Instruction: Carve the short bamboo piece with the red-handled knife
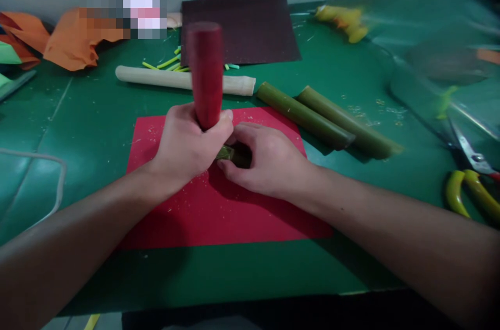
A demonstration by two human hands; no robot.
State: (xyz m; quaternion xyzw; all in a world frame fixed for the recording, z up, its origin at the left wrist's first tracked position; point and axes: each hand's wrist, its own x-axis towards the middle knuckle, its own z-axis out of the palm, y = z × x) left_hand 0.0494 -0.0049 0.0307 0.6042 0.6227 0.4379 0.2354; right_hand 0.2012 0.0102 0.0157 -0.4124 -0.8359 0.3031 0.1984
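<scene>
My left hand (187, 145) is wrapped round a red cylindrical tool handle (205, 72) that stands upright over a red sheet (219, 210). Its lower end is hidden in my fist. My right hand (265, 161) lies beside it on the sheet, fingers curled around a short green bamboo piece (226, 153) that is mostly hidden. The two hands touch. Small pale chips are scattered on the red sheet around them.
Behind the sheet lie a pale peeled stick (164, 77) and two green bamboo tubes (324, 119). A dark sandpaper sheet (242, 25), orange paper (74, 38), yellow-handled shears (469, 184), a yellow object (344, 20) and a cord (58, 179) are spread over the green mat (78, 111).
</scene>
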